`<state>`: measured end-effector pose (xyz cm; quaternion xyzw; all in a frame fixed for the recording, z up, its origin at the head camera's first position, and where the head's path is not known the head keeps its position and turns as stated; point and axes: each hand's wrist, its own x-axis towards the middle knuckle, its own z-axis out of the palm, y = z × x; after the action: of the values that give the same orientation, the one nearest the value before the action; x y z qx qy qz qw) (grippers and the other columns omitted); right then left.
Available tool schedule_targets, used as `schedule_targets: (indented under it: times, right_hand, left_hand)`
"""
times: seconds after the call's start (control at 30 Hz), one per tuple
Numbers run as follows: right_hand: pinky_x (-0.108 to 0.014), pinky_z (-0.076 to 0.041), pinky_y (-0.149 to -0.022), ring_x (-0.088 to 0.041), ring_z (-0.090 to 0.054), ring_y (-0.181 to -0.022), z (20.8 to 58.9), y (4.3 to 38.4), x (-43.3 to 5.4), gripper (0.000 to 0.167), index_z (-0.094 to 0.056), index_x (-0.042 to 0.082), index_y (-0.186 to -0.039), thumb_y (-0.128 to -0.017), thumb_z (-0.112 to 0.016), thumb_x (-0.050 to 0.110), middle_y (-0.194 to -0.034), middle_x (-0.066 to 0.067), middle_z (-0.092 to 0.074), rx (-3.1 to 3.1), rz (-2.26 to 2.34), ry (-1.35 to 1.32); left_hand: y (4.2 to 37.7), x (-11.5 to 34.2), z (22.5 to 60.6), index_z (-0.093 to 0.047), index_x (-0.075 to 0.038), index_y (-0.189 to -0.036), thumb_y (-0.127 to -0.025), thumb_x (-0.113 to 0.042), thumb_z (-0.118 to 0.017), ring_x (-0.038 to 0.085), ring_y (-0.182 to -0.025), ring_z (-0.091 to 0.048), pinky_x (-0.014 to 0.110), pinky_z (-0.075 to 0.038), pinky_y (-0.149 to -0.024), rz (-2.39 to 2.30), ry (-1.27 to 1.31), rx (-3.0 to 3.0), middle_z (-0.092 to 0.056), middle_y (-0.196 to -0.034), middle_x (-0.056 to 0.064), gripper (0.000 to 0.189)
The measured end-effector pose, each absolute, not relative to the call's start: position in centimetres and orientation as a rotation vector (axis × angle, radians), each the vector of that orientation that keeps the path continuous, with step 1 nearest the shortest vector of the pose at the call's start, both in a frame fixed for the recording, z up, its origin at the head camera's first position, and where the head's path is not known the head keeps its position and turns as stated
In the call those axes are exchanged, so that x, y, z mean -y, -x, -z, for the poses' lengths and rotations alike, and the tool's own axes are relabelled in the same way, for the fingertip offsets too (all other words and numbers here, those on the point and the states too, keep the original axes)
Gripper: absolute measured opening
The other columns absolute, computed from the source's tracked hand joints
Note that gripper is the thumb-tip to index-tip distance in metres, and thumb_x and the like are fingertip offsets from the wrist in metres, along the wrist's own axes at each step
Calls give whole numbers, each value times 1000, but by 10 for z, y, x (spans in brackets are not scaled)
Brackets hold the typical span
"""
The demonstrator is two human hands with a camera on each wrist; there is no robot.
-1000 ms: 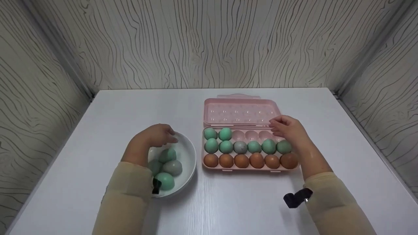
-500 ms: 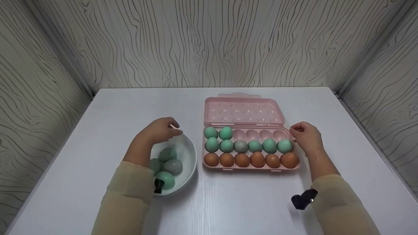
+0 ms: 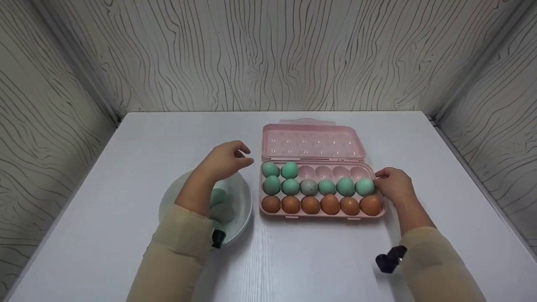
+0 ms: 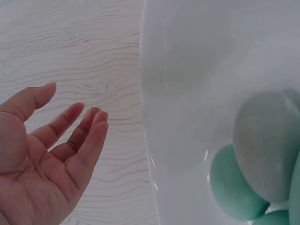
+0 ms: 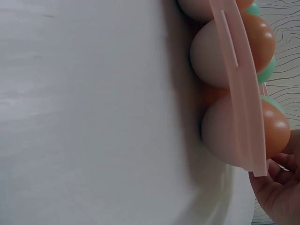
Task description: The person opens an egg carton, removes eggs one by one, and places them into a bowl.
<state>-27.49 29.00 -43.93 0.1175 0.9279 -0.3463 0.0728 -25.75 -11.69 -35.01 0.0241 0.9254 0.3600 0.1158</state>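
Observation:
My left hand (image 3: 224, 161) is empty, fingers loosely extended, above the far rim of the white bowl (image 3: 241, 205). In the left wrist view its palm and fingers show beside the bowl wall. A pale grey-green egg (image 4: 265, 145) and green eggs (image 4: 234, 183) lie inside; my forearm partly hides them in the head view. At the right end of the pink egg carton (image 3: 304, 172), my right hand (image 3: 396, 184) pinches the rim, fingertips beside the last green egg (image 3: 365, 187). Brown eggs (image 3: 310, 205) fill the front row, greenish ones the middle row; two green eggs sit back left.
The carton's lid (image 3: 312, 140) lies open toward the back. Beneath everything is a white table (image 3: 293, 260), with wood-patterned panels (image 3: 251, 54) behind and at both sides. A black camera mount (image 3: 390, 259) juts from my right sleeve.
My left hand has moved from over the bowl up and right toward the carton. My right hand has gone from the carton's back right corner out to its right edge and slightly down.

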Motion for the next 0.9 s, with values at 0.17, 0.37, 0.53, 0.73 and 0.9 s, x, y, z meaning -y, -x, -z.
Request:
schedule_targets:
  times: [0.17, 0.37, 0.53, 0.73, 0.9]
  right_hand:
    - [-26, -46, -65, -20, -54, -79, 437, 275, -290, 28, -57, -4, -110, -89, -53, 14, -101, -19, -58, -2779, 1037, -342]
    - [-28, -45, -65, -22, -52, -80, 436, 277, -288, 22, -58, -2, -103, -89, -54, 13, -93, -15, -58, -2770, 1012, -354]
    - [-32, -44, -66, -27, -52, -81, 437, 279, -287, 18, -59, -3, -95, -86, -53, 12, -89, -16, -58, -2840, 919, -317]
    - [-32, -44, -62, -26, -52, -77, 434, 280, -286, 15, -59, -3, -89, -84, -54, 10, -84, -16, -58, -2877, 866, -288]
    - [-33, -43, -62, -27, -51, -77, 432, 281, -284, 14, -58, -3, -90, -85, -52, 9, -84, -16, -57, -2862, 835, -296]
  left_hand:
    - [257, 99, 348, -57, -17, -113, -86, -31, -61, 21, -98, -55, 40, -47, -85, -1064, -103, -2697, -59, -106, 4, 30]
    - [259, 77, 349, -58, -15, -109, -85, -28, -62, 18, -93, -55, 36, -48, -83, -1061, -195, -2685, -60, -101, 3, 27]
    - [262, 59, 351, -57, -13, -109, -84, -26, -64, 18, -92, -56, 34, -49, -81, -1017, -217, -2703, -60, -101, 3, 29]
    - [268, 39, 357, -56, -14, -112, -84, -23, -64, 17, -91, -56, 35, -48, -83, -959, -160, -2748, -59, -105, 4, 31]
    - [276, 25, 365, -55, -15, -116, -84, -20, -65, 17, -89, -56, 36, -47, -84, -937, -66, -2758, -59, -107, 3, 35]
